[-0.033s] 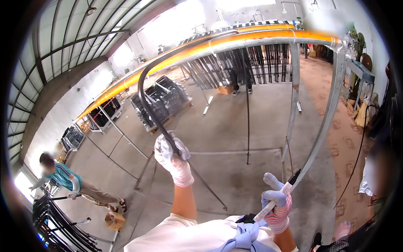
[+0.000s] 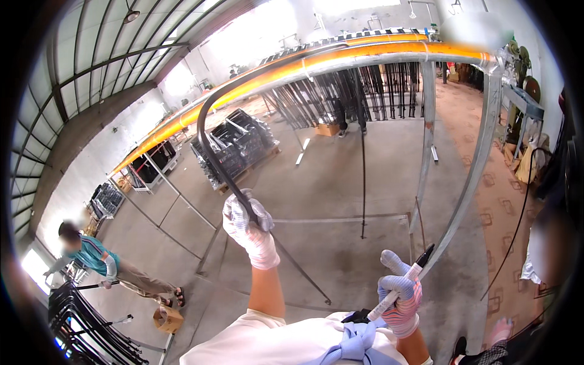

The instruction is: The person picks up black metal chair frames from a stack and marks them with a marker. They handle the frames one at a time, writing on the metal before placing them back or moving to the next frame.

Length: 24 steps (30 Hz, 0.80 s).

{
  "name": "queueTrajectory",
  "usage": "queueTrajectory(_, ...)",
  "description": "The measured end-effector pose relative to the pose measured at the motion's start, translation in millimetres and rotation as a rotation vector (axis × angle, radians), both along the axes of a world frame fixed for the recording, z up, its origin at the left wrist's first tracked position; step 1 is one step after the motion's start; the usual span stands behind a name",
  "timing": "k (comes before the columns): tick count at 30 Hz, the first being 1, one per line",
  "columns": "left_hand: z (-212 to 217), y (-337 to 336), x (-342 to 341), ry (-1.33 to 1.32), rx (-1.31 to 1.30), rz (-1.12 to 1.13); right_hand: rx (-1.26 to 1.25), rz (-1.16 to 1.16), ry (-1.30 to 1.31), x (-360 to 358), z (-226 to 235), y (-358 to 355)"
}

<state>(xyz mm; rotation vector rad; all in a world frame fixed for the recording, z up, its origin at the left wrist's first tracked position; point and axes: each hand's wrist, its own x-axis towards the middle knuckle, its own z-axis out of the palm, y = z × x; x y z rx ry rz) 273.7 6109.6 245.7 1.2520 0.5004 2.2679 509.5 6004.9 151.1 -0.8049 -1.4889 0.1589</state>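
Note:
My left hand [image 2: 248,231], in a pale knitted glove, is wrapped round a long black bent tube [image 2: 212,152]. From my grip the tube rises, curves over to the right and lies along a rail [image 2: 274,76] with an orange-yellow top. Its lower end slants down to the right, near the floor. In my right hand [image 2: 401,301], also gloved, is a white marker pen [image 2: 412,274] with a black tip pointing up and right. One finger of that hand stretches upward while the others curl round the barrel. The pen is apart from the tube.
A thin black rod [image 2: 363,170] hangs from the rail ahead. Grey metal posts [image 2: 471,170] support its right end. Many black tubes [image 2: 389,91] hang farther back, beyond wrapped stacks [image 2: 234,143]. At left, a person [image 2: 97,255] stands by more black tubes [image 2: 91,322] and a cardboard box [image 2: 167,319].
The tube's bend has shifted very slightly left, and the hanging rod appears slightly farther right. Both hands keep their grips.

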Motion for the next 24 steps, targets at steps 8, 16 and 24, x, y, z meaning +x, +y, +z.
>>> queueTrajectory(8, -10, 10, -26, -0.071, -0.058, 0.006, -0.001, 0.048, -0.008, 1, -2, 6)
queueTrajectory(16, -13, 14, -8, -0.199, -0.119, 0.122, -0.493, 0.171, 0.042, 15, -32, -1)
queueTrajectory(24, -17, -22, 43, 0.364, 0.296, 1.004, 0.142, 0.077, 0.028, 11, -13, -3)
